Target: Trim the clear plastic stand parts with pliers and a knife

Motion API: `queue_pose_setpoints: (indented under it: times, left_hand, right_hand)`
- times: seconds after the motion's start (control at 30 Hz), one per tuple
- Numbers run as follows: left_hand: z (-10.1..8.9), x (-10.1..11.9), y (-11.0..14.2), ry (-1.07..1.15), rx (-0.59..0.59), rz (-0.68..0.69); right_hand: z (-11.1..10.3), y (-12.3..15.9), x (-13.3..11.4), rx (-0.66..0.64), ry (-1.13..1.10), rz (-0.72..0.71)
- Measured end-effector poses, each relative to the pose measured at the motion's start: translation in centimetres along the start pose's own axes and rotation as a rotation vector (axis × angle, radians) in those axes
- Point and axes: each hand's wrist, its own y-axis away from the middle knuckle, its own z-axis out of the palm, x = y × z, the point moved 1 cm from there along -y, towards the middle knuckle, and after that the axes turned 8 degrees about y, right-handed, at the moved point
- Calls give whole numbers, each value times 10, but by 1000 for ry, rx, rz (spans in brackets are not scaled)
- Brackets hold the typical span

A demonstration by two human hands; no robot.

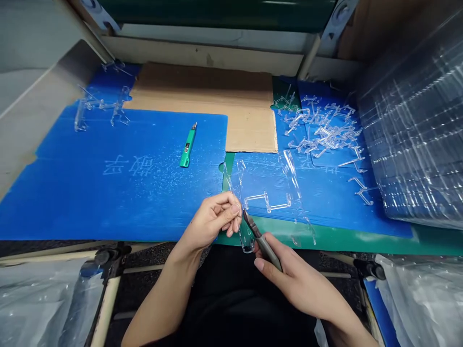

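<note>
A clear plastic part [247, 249] is held near the front edge of the desk [365, 243], by the left hand [219, 217]; its grip is closed, with the part's edge pinched between thumb and curled fingers; a pair of nippers [266, 251] is grasped by the right hand [284, 270], the grip being wrapped about the handles; whether the blades are parted or pressed together cannot be told. The nippers' tip is placed just beside the left fingers, close to one end of a zigzag strip [268, 202]; a second clear part [292, 171] lies at the strip's other end.

The step in hand is judged to be the snipping of the held part from the strip; for the next move, the blades need to be seated flush at the joint, with the fingertips kept clear of them and the part held steady; similar zigzag pieces [331, 135] are heaped to the right, and a green knife [188, 147] is left apart.
</note>
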Motion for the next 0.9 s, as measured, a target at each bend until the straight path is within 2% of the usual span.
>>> queue_pose_setpoints:
  times: [0.27,0.47,0.6,0.9]
  left_hand:
    - [0,1,7,20,20,9]
    - [1,-1,8,17,20,0]
    - [4,0,9,23,-17,-19]
    - [22,-5,3,41,42,-56]
  right_hand:
    - [7,-3,-8,19,-28,4]
    - [5,-2,-9,6,-35,-70]
    - [1,3,-3,-58,-51,-62]
    - [4,1,12,-90,-334,-63]
